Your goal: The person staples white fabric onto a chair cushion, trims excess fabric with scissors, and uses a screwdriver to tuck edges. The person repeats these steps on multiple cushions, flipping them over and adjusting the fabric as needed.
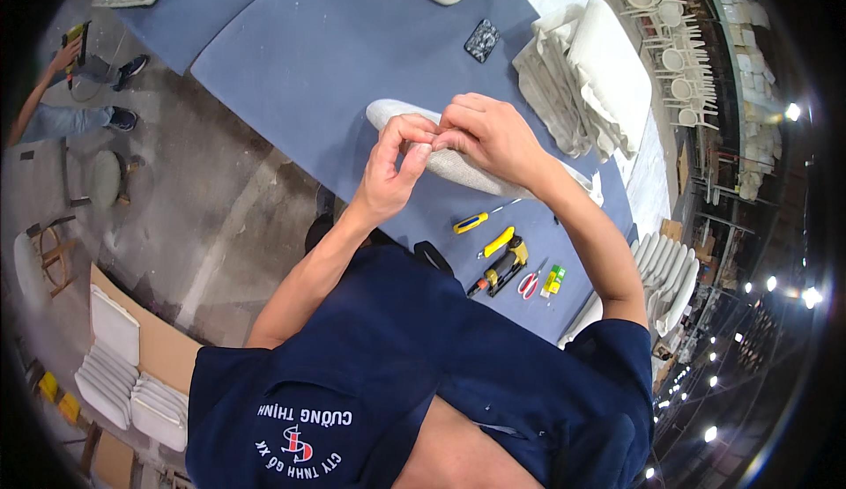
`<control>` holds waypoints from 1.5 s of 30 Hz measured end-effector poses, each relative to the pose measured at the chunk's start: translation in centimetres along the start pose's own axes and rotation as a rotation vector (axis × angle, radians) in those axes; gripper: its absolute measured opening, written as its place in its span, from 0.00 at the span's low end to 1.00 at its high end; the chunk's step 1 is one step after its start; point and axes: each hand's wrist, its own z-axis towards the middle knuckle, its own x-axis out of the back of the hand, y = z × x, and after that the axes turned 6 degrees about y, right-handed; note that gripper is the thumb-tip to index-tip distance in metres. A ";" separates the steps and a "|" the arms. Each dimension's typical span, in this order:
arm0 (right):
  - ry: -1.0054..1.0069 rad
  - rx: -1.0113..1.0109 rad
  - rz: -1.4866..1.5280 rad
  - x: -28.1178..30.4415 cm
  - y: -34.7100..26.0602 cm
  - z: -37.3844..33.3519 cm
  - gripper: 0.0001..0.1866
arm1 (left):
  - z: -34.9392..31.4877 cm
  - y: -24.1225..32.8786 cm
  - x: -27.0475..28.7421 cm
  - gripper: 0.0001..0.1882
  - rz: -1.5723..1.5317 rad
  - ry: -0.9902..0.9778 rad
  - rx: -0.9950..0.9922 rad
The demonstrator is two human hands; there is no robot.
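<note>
A light grey fabric-covered pad (471, 173) is tilted up over the blue-grey table (300, 75). My left hand (395, 165) is closed at the pad's upper edge, thumb and fingers pinched together. Right beside it, my right hand (486, 134) pinches at the same edge, its fingertips meeting those of the left. Whatever small bit of fabric lies between the fingertips is hidden. Below the pad lie a yellow-handled screwdriver (471, 222), a yellow utility knife (499, 241), a staple gun (504, 269), red-handled scissors (529, 285) and a green-and-yellow box (553, 281).
A dark patterned flat object (482, 40) lies farther up the table. Folded pale fabric (608, 70) is piled at the right, with stacked pads (670, 273) beyond the table's right edge. Another person's hand (66, 54) grips a staple gun at far left. White pads (110, 374) stand lower left.
</note>
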 end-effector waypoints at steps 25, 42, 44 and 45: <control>1.517 -0.267 1.254 0.1 -5.5 -5.5 0.15 | 15.6 15.1 -16.0 0.32 0.762 -0.791 -0.047; 1.786 -0.659 0.588 -16.7 3.6 -13.3 0.22 | 16.0 -1.6 -20.9 0.32 1.137 -1.642 0.526; 1.739 -0.668 0.523 -16.9 4.7 -13.9 0.19 | 15.0 -1.0 -22.6 0.31 1.341 -1.639 0.385; 1.701 -0.680 0.482 -17.0 5.2 -14.3 0.17 | 14.3 -1.2 -22.7 0.30 1.366 -1.579 0.291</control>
